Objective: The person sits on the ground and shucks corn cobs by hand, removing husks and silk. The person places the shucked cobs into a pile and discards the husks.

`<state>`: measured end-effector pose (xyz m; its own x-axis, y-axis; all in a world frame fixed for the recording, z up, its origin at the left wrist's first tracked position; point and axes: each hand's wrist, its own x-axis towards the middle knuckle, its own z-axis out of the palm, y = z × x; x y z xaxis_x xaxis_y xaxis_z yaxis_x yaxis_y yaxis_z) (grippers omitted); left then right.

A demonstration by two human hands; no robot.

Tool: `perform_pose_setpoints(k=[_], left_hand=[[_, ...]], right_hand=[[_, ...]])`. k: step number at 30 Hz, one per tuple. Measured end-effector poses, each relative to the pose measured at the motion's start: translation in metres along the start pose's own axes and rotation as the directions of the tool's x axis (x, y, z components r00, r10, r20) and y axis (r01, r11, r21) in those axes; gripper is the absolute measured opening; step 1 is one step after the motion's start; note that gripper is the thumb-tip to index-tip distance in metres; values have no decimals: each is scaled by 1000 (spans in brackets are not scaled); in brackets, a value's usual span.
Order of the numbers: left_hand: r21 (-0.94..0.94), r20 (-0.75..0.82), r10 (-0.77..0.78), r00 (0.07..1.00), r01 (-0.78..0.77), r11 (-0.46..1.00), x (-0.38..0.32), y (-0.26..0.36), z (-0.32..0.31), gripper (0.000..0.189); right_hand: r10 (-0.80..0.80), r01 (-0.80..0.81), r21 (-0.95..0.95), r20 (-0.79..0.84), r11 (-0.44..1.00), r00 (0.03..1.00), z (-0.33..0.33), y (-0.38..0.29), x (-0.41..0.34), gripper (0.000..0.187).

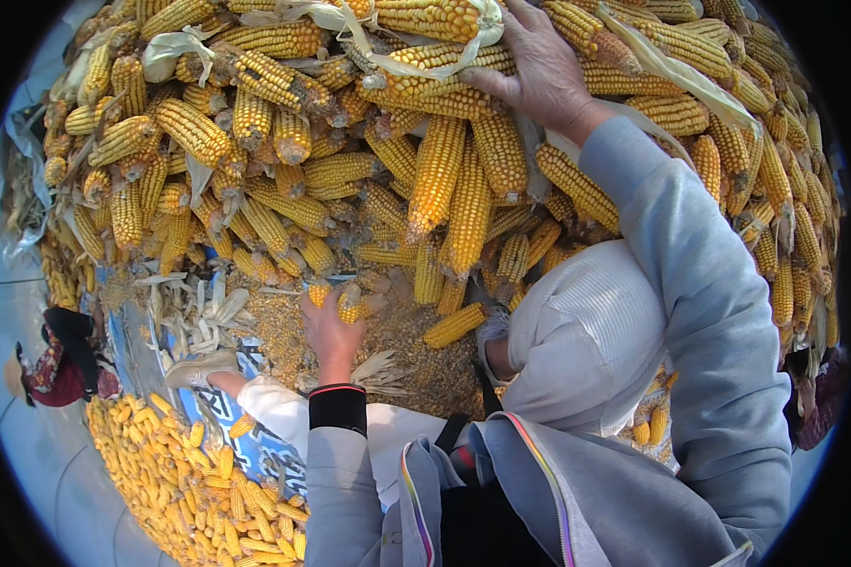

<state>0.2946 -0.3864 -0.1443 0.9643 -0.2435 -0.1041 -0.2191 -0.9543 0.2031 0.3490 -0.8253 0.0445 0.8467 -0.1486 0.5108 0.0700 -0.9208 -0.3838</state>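
Observation:
My left hand [332, 327] is low over loose kernels, its fingers closed around small ears of corn [353, 306]. My right hand [542, 71] reaches up onto a tall heap of husked yellow corn [191, 131]. Its thumb lies across one ear [432, 86], and its fingers meet the husk end of another ear [432, 20] at the picture's top. Those fingertips are partly hidden, so a firm grip cannot be made out. Below the heap, a single ear [455, 326] lies on the kernels [404, 347] near my shoe.
Dry husks [209, 308] lie left of my left hand. A lower spread of corn [206, 503] covers the ground at lower left, beside a blue printed sheet [255, 453]. One person [60, 361] sits at far left; part of another [819, 400] shows at far right.

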Motion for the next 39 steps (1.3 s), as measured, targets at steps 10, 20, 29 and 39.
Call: perform_pose_setpoints(k=[10,20,29,39], left_hand=[[614,-208,-903,377,769,180,-284,-262,-203,67],[-543,248,123,961,33,839,-19,67,52,73],[-730,544,133,828,389,562,3,98,45,72],[-809,587,-77,806,585,-55,116,110,61,92]], right_hand=[[-46,45,-3,-59,999,997,5,1,-3,90],[-101,100,-31,-55,995,993,3,1,1,93],[-28,28,-3,6,1000,1000,8,11,0,100],[-248,258,85,-114,962,962,24,15,16,103]])
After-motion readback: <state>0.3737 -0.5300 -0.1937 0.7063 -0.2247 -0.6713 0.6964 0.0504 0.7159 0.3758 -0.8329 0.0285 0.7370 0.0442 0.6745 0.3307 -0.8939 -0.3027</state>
